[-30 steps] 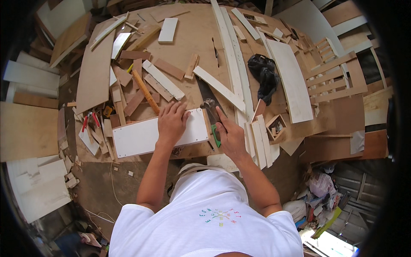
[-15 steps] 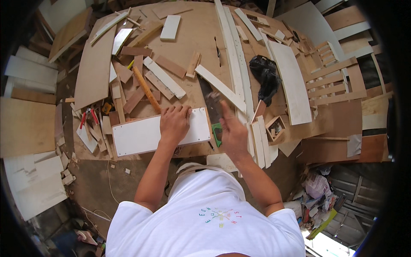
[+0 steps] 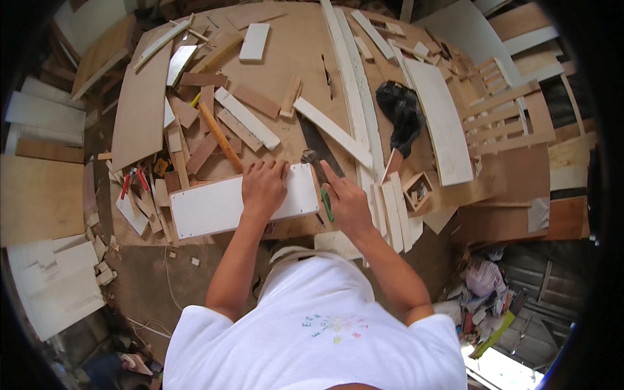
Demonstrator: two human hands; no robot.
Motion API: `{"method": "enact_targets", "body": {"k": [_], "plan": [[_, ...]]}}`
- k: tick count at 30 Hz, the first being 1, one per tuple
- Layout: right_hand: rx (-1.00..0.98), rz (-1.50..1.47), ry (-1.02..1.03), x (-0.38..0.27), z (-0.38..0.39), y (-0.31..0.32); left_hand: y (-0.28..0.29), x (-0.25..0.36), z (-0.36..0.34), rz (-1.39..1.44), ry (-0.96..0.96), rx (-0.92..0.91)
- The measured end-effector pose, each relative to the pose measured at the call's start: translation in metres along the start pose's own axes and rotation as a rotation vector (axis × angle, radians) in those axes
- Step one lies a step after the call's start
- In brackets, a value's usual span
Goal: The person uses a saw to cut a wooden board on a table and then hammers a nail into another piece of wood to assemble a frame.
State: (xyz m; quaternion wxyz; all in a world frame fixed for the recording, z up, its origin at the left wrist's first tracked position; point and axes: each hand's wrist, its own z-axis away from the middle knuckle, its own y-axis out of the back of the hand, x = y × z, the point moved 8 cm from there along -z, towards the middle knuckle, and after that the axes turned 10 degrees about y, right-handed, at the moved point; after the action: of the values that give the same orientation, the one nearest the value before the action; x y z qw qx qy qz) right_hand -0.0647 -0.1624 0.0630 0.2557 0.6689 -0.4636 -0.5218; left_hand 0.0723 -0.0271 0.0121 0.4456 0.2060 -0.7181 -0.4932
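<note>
A long white board (image 3: 214, 207) with small nail heads along its ends lies near the table's front edge. Pressed on its upper side, my left hand (image 3: 264, 188) is spread flat with no tool in it. My right hand (image 3: 348, 203) is wrapped round a hammer whose dark head (image 3: 310, 156) is at the board's far right corner; most of the handle is hidden by the fingers. Beneath the right hand lies a handsaw, its dark blade (image 3: 314, 138) running away from me and its green handle (image 3: 326, 205) partly covered.
Wood offcuts (image 3: 257, 102) litter the table (image 3: 292, 39). Long white strips (image 3: 351, 78) run front to back beside a black plastic bag (image 3: 398, 110). On the right is a small wooden box (image 3: 418, 190) with bits inside. Red-handled pliers (image 3: 133, 182) lie at left.
The hammer head has come down and toward me onto the board's right corner, and my right hand has shifted slightly. My left hand stays in place on the board.
</note>
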Motion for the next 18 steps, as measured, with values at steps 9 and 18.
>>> {"method": "enact_targets", "body": {"k": [9, 18], "plan": [[0.182, -0.12, -0.066, -0.004, -0.003, 0.011, 0.001, 0.002, 0.006, 0.022, 0.009, -0.027], [0.081, -0.06, -0.028, -0.014, -0.01, 0.02, 0.001, -0.001, 0.003, 0.026, 0.001, 0.002]]}}
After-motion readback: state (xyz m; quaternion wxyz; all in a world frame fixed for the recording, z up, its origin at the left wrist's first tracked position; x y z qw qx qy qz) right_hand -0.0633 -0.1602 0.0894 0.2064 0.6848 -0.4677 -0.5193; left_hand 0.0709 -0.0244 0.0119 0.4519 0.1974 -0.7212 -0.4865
